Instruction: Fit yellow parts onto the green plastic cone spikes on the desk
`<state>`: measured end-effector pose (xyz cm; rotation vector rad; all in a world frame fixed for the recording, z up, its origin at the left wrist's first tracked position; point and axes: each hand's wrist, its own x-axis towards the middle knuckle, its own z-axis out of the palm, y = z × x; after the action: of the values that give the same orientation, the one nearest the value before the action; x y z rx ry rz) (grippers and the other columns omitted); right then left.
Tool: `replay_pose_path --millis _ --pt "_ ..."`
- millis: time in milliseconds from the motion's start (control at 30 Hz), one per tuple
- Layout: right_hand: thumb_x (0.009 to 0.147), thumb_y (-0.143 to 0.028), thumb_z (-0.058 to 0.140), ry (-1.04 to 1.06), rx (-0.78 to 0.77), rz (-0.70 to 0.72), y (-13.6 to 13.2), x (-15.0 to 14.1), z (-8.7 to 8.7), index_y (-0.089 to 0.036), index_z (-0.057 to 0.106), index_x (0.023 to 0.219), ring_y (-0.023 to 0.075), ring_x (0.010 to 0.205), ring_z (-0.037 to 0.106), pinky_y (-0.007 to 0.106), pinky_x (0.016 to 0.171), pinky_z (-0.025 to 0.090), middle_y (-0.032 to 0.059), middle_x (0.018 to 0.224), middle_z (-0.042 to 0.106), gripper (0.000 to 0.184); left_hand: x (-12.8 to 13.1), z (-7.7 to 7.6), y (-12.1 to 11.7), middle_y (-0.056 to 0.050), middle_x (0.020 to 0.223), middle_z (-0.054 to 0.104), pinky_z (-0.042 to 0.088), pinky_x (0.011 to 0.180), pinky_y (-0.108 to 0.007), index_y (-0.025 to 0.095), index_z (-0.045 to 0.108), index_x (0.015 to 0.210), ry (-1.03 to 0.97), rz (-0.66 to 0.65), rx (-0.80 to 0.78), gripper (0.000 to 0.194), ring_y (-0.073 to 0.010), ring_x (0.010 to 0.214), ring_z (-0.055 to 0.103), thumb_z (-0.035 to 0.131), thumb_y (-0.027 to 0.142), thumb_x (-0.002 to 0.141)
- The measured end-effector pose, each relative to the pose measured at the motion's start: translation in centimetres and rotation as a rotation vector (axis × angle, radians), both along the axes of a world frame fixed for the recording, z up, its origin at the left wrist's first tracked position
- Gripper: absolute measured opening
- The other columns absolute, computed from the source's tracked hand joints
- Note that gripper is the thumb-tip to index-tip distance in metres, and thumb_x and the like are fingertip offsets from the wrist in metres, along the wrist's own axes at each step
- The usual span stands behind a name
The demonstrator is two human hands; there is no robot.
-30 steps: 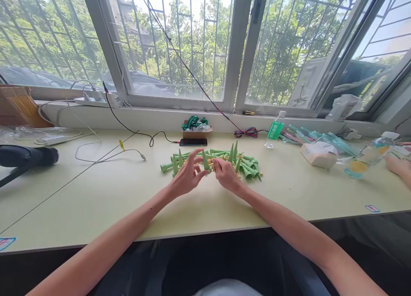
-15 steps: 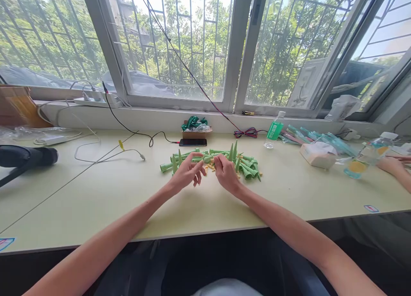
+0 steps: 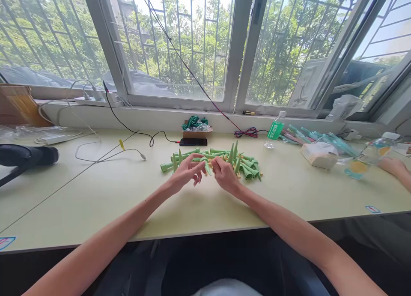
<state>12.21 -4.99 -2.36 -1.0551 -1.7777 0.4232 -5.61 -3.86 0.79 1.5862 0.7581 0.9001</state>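
Note:
My left hand (image 3: pixel 186 170) pinches a small green pointed cone (image 3: pixel 208 168) between thumb and forefinger, its tip slanting down to the right. The other fingers of that hand are loosely bent. Just to the right, my right hand (image 3: pixel 226 174) is closed, thumb pressed against the bent forefinger; what it grips, if anything, is too small or hidden to make out. Around and behind both hands lies a pile of green plastic cones and tubes (image 3: pixel 248 166), with a few cones (image 3: pixel 235 149) standing point up. Small yellow pieces (image 3: pixel 238 174) are scattered among them, partly covered by my hands.
Behind the pile lie a black phone (image 3: pixel 193 142) and a small cardboard box (image 3: pixel 195 134) of green wrapping. A labelled bottle (image 3: pixel 274 131), a tissue pack (image 3: pixel 319 154) and another bottle (image 3: pixel 369 156) stand right, near another person's hand (image 3: pixel 394 166). Cables (image 3: pixel 105 159) cross the left side.
The green cone in my left hand has swung from lying nearly level to pointing down and right. My right hand stays closed in almost the same place.

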Motion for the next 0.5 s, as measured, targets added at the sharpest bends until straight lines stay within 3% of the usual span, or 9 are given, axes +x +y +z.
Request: replay_pose_path --millis 133,333,500 --pt "0.1 -0.036 0.032 -0.01 -0.017 -0.006 -0.08 -0.06 0.04 -0.022 0.038 0.074 0.0115 0.048 0.037 0.025 0.053 0.03 -0.0046 0.057 0.043 0.03 -0.09 0.02 -0.02 0.003 0.072 0.057 0.043 0.041 -0.021 0.021 0.044 0.118 0.023 -0.004 0.049 0.05 -0.0096 0.049 0.055 0.067 0.048 0.082" --pt "0.1 -0.036 0.031 -0.035 -0.001 -0.038 0.08 -0.03 0.01 -0.023 0.034 0.07 0.012 0.049 0.036 0.026 0.053 0.029 -0.0042 0.056 0.042 0.033 -0.29 -0.49 0.14 -0.001 0.085 0.056 0.044 0.039 -0.02 0.022 0.042 0.12 0.098 -0.023 0.242 0.052 -0.0108 0.053 0.059 0.066 0.048 0.081" --pt "0.1 -0.038 0.03 -0.044 -0.007 -0.038 0.17 -0.01 0.08 -0.023 0.037 0.069 0.0128 0.051 0.039 0.027 0.054 0.031 -0.003 0.057 0.045 0.035 -0.41 -0.87 0.19 -0.006 0.095 0.062 0.052 0.05 -0.024 0.023 0.044 0.122 0.262 0.083 0.467 0.047 -0.0136 0.064 0.064 0.062 0.046 0.084"
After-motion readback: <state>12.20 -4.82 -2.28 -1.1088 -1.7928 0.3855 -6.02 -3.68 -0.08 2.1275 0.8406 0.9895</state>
